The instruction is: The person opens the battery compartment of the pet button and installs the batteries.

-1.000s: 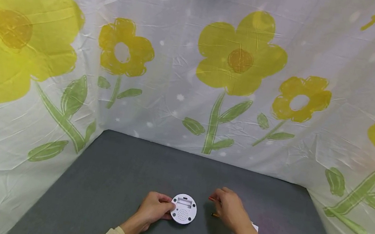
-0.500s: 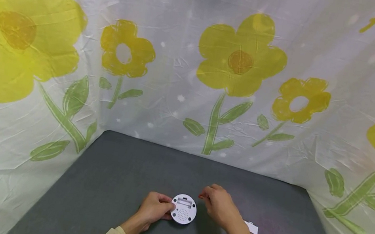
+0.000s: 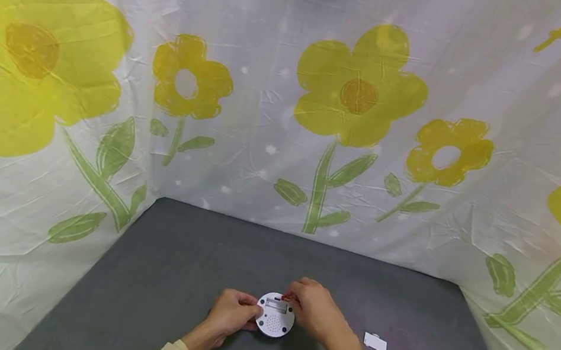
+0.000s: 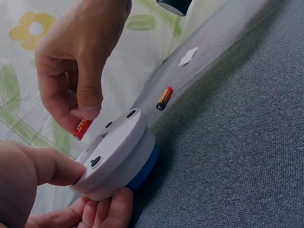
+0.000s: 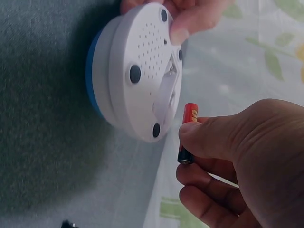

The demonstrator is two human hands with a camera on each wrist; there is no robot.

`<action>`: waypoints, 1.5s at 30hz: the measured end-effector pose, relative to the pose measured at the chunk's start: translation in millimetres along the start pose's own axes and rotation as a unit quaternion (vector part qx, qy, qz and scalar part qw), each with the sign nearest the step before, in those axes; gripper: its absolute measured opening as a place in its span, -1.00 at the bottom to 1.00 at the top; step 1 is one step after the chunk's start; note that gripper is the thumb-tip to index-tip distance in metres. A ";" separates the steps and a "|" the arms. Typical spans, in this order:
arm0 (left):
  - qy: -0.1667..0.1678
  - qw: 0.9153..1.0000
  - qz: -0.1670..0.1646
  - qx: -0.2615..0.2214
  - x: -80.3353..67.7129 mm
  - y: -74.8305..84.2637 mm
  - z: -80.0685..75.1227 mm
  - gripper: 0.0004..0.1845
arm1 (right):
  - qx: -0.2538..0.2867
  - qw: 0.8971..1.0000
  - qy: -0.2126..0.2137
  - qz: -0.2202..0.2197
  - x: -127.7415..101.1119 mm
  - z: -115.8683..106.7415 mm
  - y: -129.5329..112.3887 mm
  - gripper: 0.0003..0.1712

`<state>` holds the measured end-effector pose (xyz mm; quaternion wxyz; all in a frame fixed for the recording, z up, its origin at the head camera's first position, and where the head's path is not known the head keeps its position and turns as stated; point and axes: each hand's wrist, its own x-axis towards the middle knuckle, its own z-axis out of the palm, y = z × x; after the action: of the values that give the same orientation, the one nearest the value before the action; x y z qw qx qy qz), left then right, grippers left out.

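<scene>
A round white device with a blue lower part stands on the dark table, its face with small holes and dark round feet turned up. Its battery compartment is uncovered, and metal contacts show inside. My left hand grips the device's edge, thumb on the upper face and fingers beneath. Between thumb and fingers, my right hand pinches a red and black battery close to the compartment, apart from the device in the right wrist view. A second battery lies on the table; my right hand hides it in the head view.
A small white battery cover lies on the dark table, to the right of my right hand. Behind the table hangs a white curtain printed with yellow flowers.
My right hand has moved left with its battery, from beside the device to over its compartment, uncovering the white cover in the head view. The left hand keeps its grip.
</scene>
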<state>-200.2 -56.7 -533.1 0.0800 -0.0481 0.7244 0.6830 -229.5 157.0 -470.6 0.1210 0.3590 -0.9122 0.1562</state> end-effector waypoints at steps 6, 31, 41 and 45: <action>-0.004 1.000 0.001 -0.006 -0.2 -1.4 -0.2 -0.73 | -0.003 1.000 -0.005 -0.012 2.0 5.7 -5.3 -0.82; -0.007 1.000 0.006 -0.005 2.3 -3.5 0.4 -0.72 | -0.013 1.000 -0.014 0.009 6.3 17.0 -12.4 -0.86; -0.004 1.000 0.003 -0.006 2.5 -4.2 0.4 -0.73 | -0.005 1.000 0.002 0.006 5.9 22.1 -12.9 -0.85; -0.003 1.000 0.005 -0.007 2.6 -4.9 0.5 -0.74 | 0.001 1.000 0.005 0.006 4.3 22.7 -11.3 -0.87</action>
<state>-201.8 -56.4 -538.4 0.0788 -0.0428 0.7194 0.6888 -227.2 138.1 -487.8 0.1246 0.3532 -0.9134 0.1595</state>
